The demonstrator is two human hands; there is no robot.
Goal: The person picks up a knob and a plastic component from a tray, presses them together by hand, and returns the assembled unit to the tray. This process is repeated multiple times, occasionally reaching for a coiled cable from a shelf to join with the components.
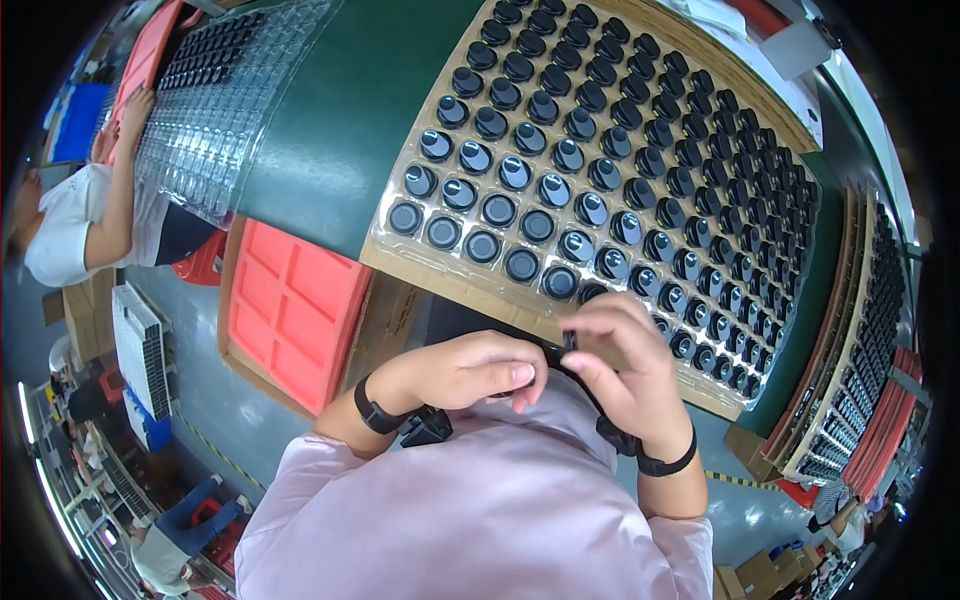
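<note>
A clear plastic tray (388,222) lies on brown cardboard in front of me, filled with rows of round black caps (521,264). Just off its near edge, my right hand (640,375) pinches a small black round cap (570,342) between thumb and fingers; part of it is hidden. My left hand (478,368) is beside it, close to my body, fingers curled in and thumb folded over. Something dark shows under those fingers, too covered to name. Both wrists wear black bands.
The trays rest on a green table (325,130). Below its left edge, a red tray (290,300) sits in a cardboard box. Stacked trays of black parts (855,370) stand at the right. Another person's hand (135,110) is at a clear tray at far left.
</note>
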